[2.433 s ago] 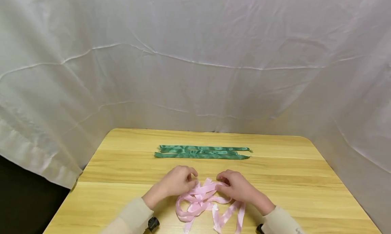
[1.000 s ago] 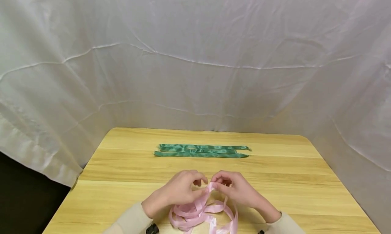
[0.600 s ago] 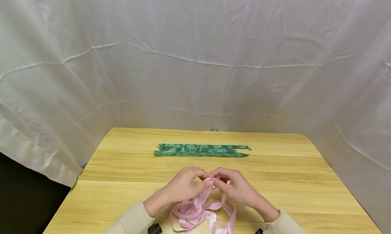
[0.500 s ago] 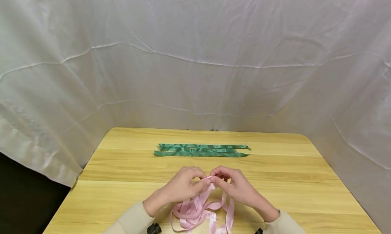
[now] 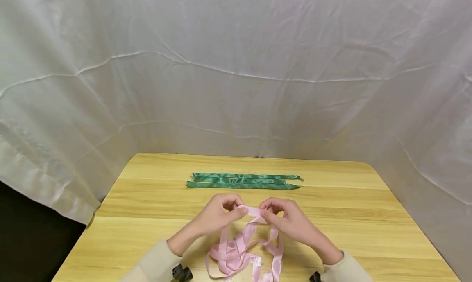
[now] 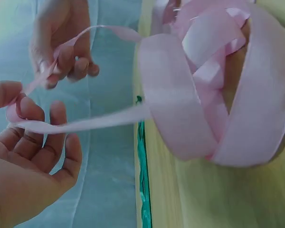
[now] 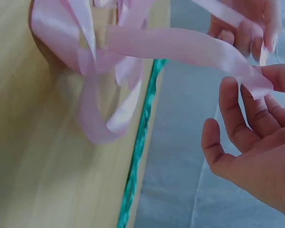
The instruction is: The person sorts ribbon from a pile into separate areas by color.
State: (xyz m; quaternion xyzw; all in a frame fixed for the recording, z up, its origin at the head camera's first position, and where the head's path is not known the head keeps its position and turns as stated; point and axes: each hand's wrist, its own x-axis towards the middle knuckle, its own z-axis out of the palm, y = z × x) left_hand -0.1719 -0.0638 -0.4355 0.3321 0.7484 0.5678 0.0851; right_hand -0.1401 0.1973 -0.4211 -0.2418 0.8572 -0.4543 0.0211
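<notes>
A pink satin ribbon point(image 5: 229, 255) lies in a loose, looped heap near the front of the table. My left hand point(image 5: 215, 215) pinches one part of it between thumb and forefinger. Across a short taut stretch, my right hand point(image 5: 291, 221) pinches the same ribbon, its thumb on top. From both hands, lengths of ribbon run down to the heap. In the left wrist view the ribbon point(image 6: 175, 97) bends around the forefinger of the left hand point(image 6: 35, 161). A ribbon end point(image 7: 261, 88) sits between thumb and fingers of the right hand point(image 7: 256, 137) in the right wrist view.
Several green ribbon strips point(image 5: 243, 186) lie side by side across the table beyond the hands. The wooden table point(image 5: 350, 216) has rounded far corners. Pale curtains point(image 5: 236, 89) hang behind it and at both sides.
Both hands came together over the heap and pinched the pink ribbon, lifting part of it. Now they have drawn slightly apart, a short span stretched between them. The green strips stayed put.
</notes>
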